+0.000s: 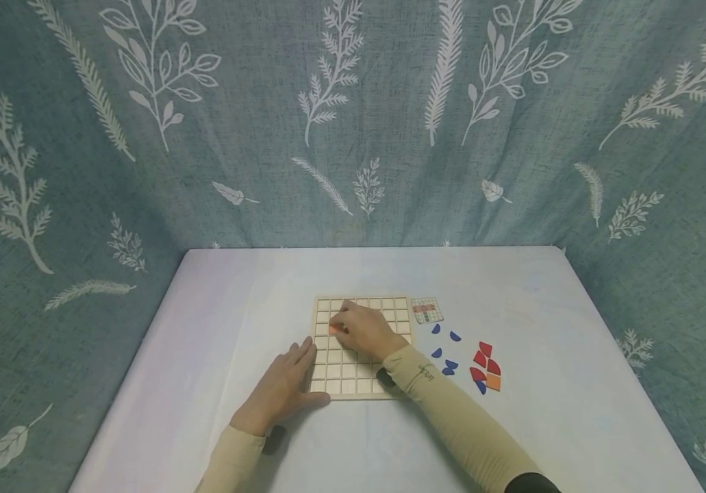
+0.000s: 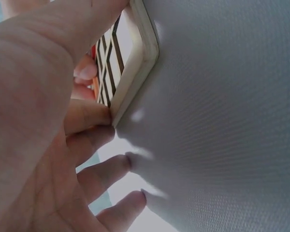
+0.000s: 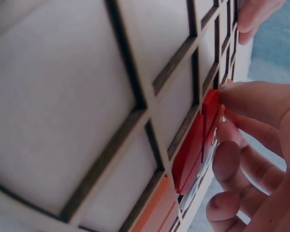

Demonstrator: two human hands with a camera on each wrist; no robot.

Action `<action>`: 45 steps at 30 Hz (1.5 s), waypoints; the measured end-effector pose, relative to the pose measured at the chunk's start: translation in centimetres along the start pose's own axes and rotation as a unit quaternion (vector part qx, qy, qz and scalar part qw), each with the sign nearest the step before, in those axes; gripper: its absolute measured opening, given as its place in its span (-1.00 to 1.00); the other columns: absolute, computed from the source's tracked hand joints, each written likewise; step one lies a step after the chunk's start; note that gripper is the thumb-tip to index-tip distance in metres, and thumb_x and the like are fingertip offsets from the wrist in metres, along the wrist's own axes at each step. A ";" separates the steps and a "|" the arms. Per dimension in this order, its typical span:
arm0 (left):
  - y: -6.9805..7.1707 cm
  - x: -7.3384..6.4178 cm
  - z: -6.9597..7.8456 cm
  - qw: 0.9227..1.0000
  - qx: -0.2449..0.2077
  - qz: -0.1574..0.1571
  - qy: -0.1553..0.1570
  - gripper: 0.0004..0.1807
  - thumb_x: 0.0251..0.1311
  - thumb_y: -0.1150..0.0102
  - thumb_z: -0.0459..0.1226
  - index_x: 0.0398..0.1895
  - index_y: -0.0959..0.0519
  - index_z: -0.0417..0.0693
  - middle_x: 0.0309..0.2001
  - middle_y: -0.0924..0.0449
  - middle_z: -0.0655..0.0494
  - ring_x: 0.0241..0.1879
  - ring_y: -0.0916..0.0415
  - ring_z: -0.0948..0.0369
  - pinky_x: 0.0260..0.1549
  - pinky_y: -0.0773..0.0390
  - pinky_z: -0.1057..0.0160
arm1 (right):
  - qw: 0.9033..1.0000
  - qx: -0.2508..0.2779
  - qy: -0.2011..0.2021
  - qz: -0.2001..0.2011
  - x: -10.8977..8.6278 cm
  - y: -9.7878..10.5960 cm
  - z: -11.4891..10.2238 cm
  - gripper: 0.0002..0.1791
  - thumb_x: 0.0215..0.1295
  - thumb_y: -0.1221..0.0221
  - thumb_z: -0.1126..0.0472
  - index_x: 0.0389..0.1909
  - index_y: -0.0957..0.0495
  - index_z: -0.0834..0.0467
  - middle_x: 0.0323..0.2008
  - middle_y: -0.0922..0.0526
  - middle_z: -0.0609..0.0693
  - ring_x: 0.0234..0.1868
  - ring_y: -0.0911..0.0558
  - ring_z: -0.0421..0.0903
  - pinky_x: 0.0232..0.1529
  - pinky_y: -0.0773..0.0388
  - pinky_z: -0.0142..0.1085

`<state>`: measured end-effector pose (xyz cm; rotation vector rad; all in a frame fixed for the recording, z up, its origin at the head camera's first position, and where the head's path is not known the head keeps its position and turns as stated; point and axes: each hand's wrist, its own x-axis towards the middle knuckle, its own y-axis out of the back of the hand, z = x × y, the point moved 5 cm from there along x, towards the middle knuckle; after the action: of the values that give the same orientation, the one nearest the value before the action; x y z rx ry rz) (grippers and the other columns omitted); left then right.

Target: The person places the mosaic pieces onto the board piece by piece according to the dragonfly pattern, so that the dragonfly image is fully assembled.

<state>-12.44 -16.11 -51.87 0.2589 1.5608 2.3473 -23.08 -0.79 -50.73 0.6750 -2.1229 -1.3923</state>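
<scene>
A pale wooden grid board (image 1: 342, 389) lies on the table in the head view. My left hand (image 1: 281, 385) rests at its near left corner, fingers fairly straight along the left side and thumb at the front edge. Over the upper middle of the board is my right hand (image 1: 370, 332). In the right wrist view, its thumb and a finger pinch a small red tile (image 3: 210, 107) at a grid cell. Beside that tile sit another red tile (image 3: 189, 157) and an orange tile (image 3: 154, 205) in cells. The right hand hides part of the grid in the head view.
A small patterned card (image 1: 428, 310) lies right of the board's far corner. Several blue pieces (image 1: 436, 353), several red pieces (image 1: 477, 374) and an orange square (image 1: 493, 381) are scattered right of the board. Patterned curtain (image 1: 365, 123) stands behind the white table (image 1: 254, 287).
</scene>
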 end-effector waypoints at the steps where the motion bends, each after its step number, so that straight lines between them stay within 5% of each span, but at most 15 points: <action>1: 0.0 0.0 0.0 1.000 0.000 0.001 0.000 0.14 -0.01 -0.49 0.15 0.48 -0.24 -0.38 0.50 -0.18 -0.30 0.41 -0.21 -0.31 0.38 -0.26 -0.25 | 1.000 0.001 0.000 -0.002 0.0 0.1 0.0 -0.75 0.39 -0.29 0.14 0.04 -0.73 0.01 -0.13 -0.61 -0.10 -0.33 -0.57 -0.27 -0.39 -0.54 -0.51; 7: 0.4 0.2 0.2 1.000 0.008 0.006 -0.004 0.14 -0.02 -0.51 0.14 0.47 -0.25 -0.39 0.49 -0.19 -0.31 0.41 -0.23 -0.31 0.38 -0.26 -0.24 | 1.000 0.011 -0.004 0.010 -0.5 0.6 0.2 -0.71 0.42 -0.24 0.09 0.10 -0.69 0.02 -0.14 -0.62 -0.10 -0.33 -0.58 -0.28 -0.41 -0.54 -0.50; 14: 0.4 0.5 0.4 1.000 0.006 -0.002 -0.003 0.12 0.02 -0.49 0.13 0.48 -0.24 -0.38 0.50 -0.18 -0.30 0.42 -0.20 -0.30 0.39 -0.25 -0.24 | 0.995 0.050 -0.026 0.083 -3.8 2.9 0.4 -0.66 0.38 -0.28 0.09 0.13 -0.67 0.03 -0.14 -0.66 -0.06 -0.32 -0.59 -0.24 -0.36 -0.59 -0.35; 18: 0.3 0.5 0.4 1.000 0.003 -0.005 0.007 0.13 0.01 -0.49 0.13 0.49 -0.24 -0.37 0.51 -0.17 -0.29 0.44 -0.18 -0.29 0.40 -0.23 -0.24 | 0.990 0.060 -0.018 0.124 -6.4 4.3 0.6 -0.68 0.34 -0.33 0.13 0.09 -0.69 0.05 -0.17 -0.69 -0.02 -0.41 -0.53 -0.22 -0.46 -0.56 -0.35; 23: 0.0 0.4 0.2 1.000 0.005 -0.005 0.014 0.13 -0.01 -0.50 0.13 0.49 -0.24 -0.36 0.50 -0.18 -0.29 0.44 -0.18 -0.29 0.41 -0.22 -0.21 | 0.990 0.047 -0.046 0.127 -10.2 5.5 1.8 -0.66 0.33 -0.34 0.10 0.11 -0.68 0.01 -0.16 -0.69 -0.12 -0.43 -0.48 -0.27 -0.48 -0.48 -0.46; 30: -0.6 -0.1 0.0 1.000 0.008 0.003 0.014 0.14 -0.01 -0.47 0.19 0.47 -0.26 -0.37 0.50 -0.19 -0.30 0.43 -0.18 -0.31 0.41 -0.22 -0.21 | 0.986 0.036 -0.029 0.163 -16.4 7.1 4.4 -0.63 0.20 -0.44 0.19 0.05 -0.69 0.05 -0.19 -0.70 -0.12 -0.43 -0.49 -0.25 -0.48 -0.48 -0.48; 38: -0.4 -0.5 0.3 1.000 0.007 0.015 0.006 0.13 -0.01 -0.46 0.17 0.47 -0.26 -0.37 0.48 -0.20 -0.32 0.41 -0.20 -0.33 0.40 -0.22 -0.23 | 0.980 -0.005 -0.106 0.169 -23.1 8.5 8.3 -0.59 0.12 -0.49 0.23 0.03 -0.70 0.01 -0.15 -0.67 -0.10 -0.37 -0.54 -0.24 -0.38 -0.64 -0.35; 45: -0.1 -0.2 0.5 1.000 0.008 0.009 0.004 0.13 -0.01 -0.47 0.17 0.49 -0.25 -0.34 0.50 -0.19 -0.28 0.43 -0.18 -0.29 0.41 -0.21 -0.22 | 0.973 -0.019 -0.157 0.166 -26.7 9.1 10.7 -0.61 0.01 -0.55 0.24 -0.10 -0.69 0.06 -0.19 -0.63 -0.11 -0.39 -0.48 -0.26 -0.49 -0.54 -0.42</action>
<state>-12.06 -15.72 -51.75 0.2668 1.5875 2.3534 -11.29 26.92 -49.83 0.0757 -2.3080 -1.4153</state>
